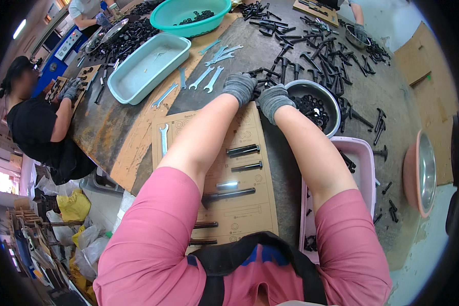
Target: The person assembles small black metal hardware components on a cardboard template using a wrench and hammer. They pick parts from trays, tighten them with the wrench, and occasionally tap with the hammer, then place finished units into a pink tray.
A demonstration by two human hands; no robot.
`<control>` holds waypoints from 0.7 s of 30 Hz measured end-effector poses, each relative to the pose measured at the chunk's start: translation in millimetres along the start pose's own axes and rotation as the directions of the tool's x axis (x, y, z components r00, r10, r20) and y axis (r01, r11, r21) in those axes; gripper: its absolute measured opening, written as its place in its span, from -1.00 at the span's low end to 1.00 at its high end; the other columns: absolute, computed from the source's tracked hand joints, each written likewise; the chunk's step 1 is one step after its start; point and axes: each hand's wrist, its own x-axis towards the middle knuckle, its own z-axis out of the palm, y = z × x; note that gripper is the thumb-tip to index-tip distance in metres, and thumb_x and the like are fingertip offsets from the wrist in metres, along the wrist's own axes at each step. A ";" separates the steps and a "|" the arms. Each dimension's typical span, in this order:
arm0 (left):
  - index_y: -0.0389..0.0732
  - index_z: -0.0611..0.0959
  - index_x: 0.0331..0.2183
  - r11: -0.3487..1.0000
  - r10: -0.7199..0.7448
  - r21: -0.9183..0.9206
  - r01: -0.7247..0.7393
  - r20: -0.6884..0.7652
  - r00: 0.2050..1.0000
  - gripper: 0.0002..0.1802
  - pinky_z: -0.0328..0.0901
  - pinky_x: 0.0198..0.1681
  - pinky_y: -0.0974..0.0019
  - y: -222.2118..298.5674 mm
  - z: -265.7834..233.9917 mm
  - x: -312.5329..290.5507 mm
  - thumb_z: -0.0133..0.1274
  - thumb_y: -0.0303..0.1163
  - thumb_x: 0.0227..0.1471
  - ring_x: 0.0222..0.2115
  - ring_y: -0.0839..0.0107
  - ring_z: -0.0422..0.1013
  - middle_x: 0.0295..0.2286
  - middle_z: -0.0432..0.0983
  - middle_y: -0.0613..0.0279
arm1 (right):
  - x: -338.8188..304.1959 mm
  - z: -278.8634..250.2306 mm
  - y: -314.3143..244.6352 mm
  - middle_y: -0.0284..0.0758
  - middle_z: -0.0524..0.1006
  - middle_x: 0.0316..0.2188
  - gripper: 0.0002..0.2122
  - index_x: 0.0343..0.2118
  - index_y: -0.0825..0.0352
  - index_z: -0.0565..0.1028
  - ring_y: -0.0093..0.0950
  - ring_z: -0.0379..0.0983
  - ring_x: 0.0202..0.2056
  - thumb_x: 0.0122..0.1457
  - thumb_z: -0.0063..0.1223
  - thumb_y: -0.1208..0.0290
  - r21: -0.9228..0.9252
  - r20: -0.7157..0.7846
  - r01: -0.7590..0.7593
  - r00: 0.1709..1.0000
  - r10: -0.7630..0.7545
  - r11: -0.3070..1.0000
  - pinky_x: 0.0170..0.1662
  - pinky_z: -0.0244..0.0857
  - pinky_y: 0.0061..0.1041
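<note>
Both my hands wear grey knit gloves and are close together at the near edge of a loose pile of black bolts. My left hand has curled fingers beside several dark bolts; what it grips is hidden. Just right of it, my right hand is also closed, its fingertips out of sight, next to a metal bowl of black nuts. Under my forearms lies a brown printed board with outlined shapes. On it rest a wrench, black bolts and a shiny metal cylinder.
A pink tray with black parts sits by my right arm. Several wrenches, a pale blue tray and a green basin lie beyond my left arm. A pink basin stands far right. Co-workers work around the table.
</note>
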 end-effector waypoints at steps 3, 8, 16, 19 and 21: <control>-0.04 0.60 -0.37 0.999 -0.035 0.029 0.033 0.065 0.997 -0.65 0.33 -0.29 0.17 -7.4 0.6 16.2 0.08 -0.07 -0.25 -0.34 0.13 0.42 -0.36 0.46 0.03 | 4.1 1.0 3.4 -0.27 0.52 -0.32 -0.78 -0.31 0.24 0.52 -0.37 0.45 -0.26 0.00 -0.14 0.45 -0.070 -0.127 0.053 0.990 -0.061 0.996 -0.31 0.27 -0.33; -0.12 0.59 -0.37 0.998 0.037 0.053 -0.037 0.006 0.999 -0.69 0.32 -0.29 0.17 -9.1 -13.9 -4.1 -0.01 -0.14 -0.16 -0.32 0.14 0.42 -0.37 0.48 0.05 | -4.5 -1.1 1.4 -0.26 0.52 -0.32 -0.79 -0.32 0.24 0.52 -0.38 0.46 -0.26 0.00 -0.13 0.43 -0.038 -0.243 0.003 0.970 -0.012 0.999 -0.29 0.29 -0.37; -0.15 0.52 -0.30 0.990 -0.113 -0.086 0.109 -0.044 0.993 -0.76 0.30 -0.31 0.17 -58.0 -37.0 -84.4 -0.09 -0.47 -0.12 -0.36 0.12 0.41 -0.41 0.47 0.02 | -4.3 -4.6 4.2 -0.24 0.53 -0.38 -0.80 -0.35 0.26 0.53 -0.35 0.48 -0.33 -0.01 -0.13 0.45 -0.068 -0.206 0.058 0.976 -0.070 0.996 -0.40 0.32 -0.33; -0.14 0.50 -0.28 0.937 -0.048 -0.347 0.029 -0.046 0.998 -0.73 0.28 -0.28 0.18 -80.2 -25.9 -135.1 -0.07 -0.53 -0.14 -0.35 0.10 0.39 -0.37 0.45 0.04 | 4.1 1.8 4.3 -0.23 0.53 -0.38 -0.80 -0.35 0.29 0.52 -0.34 0.48 -0.32 -0.03 -0.11 0.46 -0.046 -0.109 0.019 0.994 -0.024 0.999 -0.38 0.32 -0.32; -0.10 0.47 -0.21 0.909 0.083 -0.397 -0.124 -0.118 0.990 -0.65 0.29 -0.25 0.24 -87.2 -19.1 -171.0 -0.06 -0.56 -0.14 -0.34 0.17 0.38 -0.33 0.42 0.10 | 7.0 2.9 7.7 -0.20 0.52 -0.35 -0.78 -0.31 0.30 0.51 -0.32 0.47 -0.31 -0.04 -0.10 0.47 -0.086 -0.121 0.070 0.989 -0.081 0.994 -0.34 0.34 -0.33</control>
